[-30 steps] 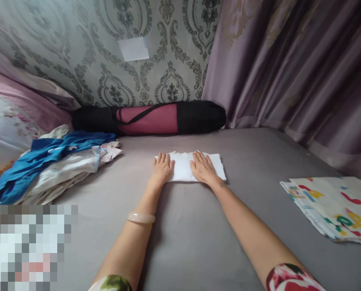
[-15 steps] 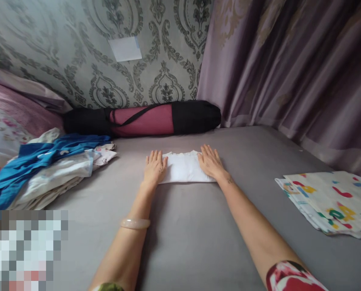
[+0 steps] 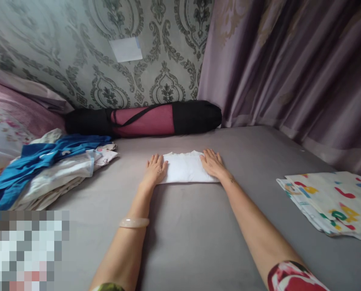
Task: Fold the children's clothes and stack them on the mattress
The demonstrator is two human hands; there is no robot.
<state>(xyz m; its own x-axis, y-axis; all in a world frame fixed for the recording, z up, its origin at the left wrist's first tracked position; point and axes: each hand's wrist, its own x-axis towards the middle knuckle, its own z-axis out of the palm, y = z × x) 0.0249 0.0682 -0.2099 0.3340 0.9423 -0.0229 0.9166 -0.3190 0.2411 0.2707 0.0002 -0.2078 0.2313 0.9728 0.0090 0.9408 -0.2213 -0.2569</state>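
Observation:
A small white garment (image 3: 185,167), folded into a flat rectangle, lies on the grey bed sheet (image 3: 195,226). A neckline seems to show along its far edge. My left hand (image 3: 156,167) rests flat on its left end, fingers stretched out and pointing away from me. On the opposite end lies my right hand (image 3: 213,162), palm down with the fingers slightly spread. Neither hand grips the cloth. Both palms hide the garment's side edges.
To the left is a loose heap of clothes, with a blue garment (image 3: 47,153) on top. Folded cloths with a colourful print (image 3: 334,202) lie at the right. A long black and pink bag (image 3: 147,119) stretches along the wall, beside the purple curtain (image 3: 259,60).
Both hands have shifted slightly outward and a little toward me along the ends of the white garment. The garment keeps its folded shape.

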